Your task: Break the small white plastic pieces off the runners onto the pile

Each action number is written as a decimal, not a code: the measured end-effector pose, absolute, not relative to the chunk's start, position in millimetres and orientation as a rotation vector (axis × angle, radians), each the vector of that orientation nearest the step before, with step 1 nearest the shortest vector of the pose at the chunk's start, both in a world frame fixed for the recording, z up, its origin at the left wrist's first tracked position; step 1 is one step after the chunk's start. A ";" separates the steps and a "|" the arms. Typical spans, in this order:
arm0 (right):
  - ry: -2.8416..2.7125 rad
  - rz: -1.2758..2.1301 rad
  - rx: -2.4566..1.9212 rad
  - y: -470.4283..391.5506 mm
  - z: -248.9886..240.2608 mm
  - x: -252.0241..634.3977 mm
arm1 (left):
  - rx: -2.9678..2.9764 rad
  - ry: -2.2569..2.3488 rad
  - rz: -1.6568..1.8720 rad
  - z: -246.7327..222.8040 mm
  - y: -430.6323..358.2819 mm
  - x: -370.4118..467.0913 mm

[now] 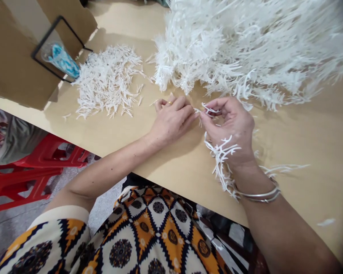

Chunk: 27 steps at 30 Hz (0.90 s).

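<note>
My right hand pinches a white branching plastic sprig between thumb and fingertips. The sprig's lower twigs hang past my palm and wrist. Close beside it, my left hand is closed, its thumb and forefinger meeting at a thin white tip between the two hands. A ring shows on one curled finger of that hand. Beyond my left hand lies a small pile of short white plastic bits. A much larger heap of long white sprigs spreads over the table beyond my right hand.
The tan table has a cardboard box at the left. Against it stands a black wire frame around a clear cup with something blue and white inside. Red plastic stools stand below, near another person's clothing.
</note>
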State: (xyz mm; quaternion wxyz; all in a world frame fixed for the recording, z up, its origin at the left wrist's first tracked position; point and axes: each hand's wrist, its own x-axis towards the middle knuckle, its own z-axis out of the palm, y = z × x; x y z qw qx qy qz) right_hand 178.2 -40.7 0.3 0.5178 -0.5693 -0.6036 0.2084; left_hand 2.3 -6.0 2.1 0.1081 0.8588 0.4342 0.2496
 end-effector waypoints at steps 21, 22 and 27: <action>-1.096 0.937 -1.403 -35.4 15.7 194.7 | 2.298 1.704 0.946 11.6 0.1 -11.8; -1.089 0.953 -1.394 -37.3 18.6 190.5 | 2.348 1.584 0.884 14.1 -4.3 -8.1; -1.174 0.960 -1.299 -41.8 18.8 179.5 | 2.426 1.168 0.663 7.4 -11.6 6.0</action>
